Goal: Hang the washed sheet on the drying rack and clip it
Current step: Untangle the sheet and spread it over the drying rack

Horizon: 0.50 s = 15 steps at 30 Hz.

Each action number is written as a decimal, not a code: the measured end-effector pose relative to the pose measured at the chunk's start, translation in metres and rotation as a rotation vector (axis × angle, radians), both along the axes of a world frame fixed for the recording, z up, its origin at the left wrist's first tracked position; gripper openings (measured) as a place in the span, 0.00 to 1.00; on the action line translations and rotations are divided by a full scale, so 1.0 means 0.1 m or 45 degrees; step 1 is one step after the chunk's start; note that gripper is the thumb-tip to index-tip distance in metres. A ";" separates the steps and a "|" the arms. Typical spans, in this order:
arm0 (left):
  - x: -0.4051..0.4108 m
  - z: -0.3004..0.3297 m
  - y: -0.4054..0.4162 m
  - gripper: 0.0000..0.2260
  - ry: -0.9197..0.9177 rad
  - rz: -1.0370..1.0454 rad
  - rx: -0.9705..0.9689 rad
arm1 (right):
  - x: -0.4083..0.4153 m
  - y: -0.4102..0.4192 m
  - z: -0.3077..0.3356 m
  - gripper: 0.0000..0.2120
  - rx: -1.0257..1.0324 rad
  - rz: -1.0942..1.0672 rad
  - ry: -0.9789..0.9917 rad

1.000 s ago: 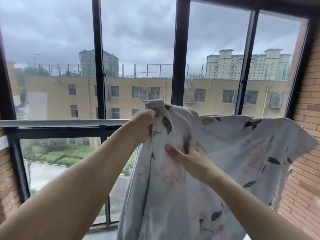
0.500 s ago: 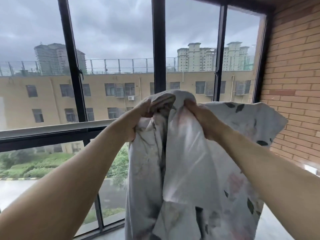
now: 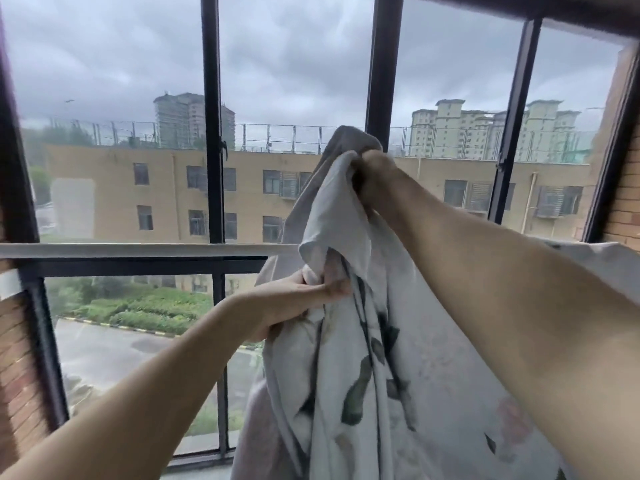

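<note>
Now both hands clamped on sheet [image 3: 363, 375]: right hand [image 3: 375, 174] high, left hand [image 3: 298, 303] lower.

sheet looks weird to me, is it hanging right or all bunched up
Bunched, not spread. The sheet hangs in a twisted clump, gripped high by the right hand and lower by the left hand. No clips show.

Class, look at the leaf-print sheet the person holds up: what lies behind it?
Behind the sheet the pale horizontal rail runs in from the left and vanishes at the cloth. Window frame shows above. The rail's continuation and lower panes are covered.
</note>
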<state>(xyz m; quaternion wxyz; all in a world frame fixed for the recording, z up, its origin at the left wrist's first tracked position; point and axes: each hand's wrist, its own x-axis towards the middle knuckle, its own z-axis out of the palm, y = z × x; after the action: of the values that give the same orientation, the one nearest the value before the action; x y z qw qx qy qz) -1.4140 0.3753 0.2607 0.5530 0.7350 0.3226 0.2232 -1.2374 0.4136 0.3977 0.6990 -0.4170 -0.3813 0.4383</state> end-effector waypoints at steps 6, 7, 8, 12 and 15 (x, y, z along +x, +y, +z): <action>0.26 0.05 0.15 0.28 -0.393 0.705 -0.048 | -0.31 0.33 -0.07 0.15 -0.147 0.186 -0.471; 0.27 0.06 0.21 0.27 -0.415 0.742 -0.068 | -0.29 0.31 -0.11 0.16 -0.161 0.267 -0.604; 0.25 0.09 0.26 0.24 -0.426 0.743 -0.068 | -0.28 0.24 -0.14 0.15 -0.210 0.308 -0.821; 0.17 0.19 0.46 0.19 -0.443 0.721 -0.039 | -0.03 -0.02 -0.37 0.16 -0.181 -0.063 -1.447; 0.13 0.23 0.54 0.21 -0.441 0.747 -0.075 | 0.05 -0.35 -0.60 0.13 0.016 -0.231 -1.727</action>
<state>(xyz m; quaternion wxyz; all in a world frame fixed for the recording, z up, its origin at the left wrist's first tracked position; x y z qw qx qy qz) -1.4011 0.4296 0.2839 0.5329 0.5458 0.4279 0.4849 -1.2320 0.3790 0.3375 0.3420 -0.6258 -0.7008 0.0177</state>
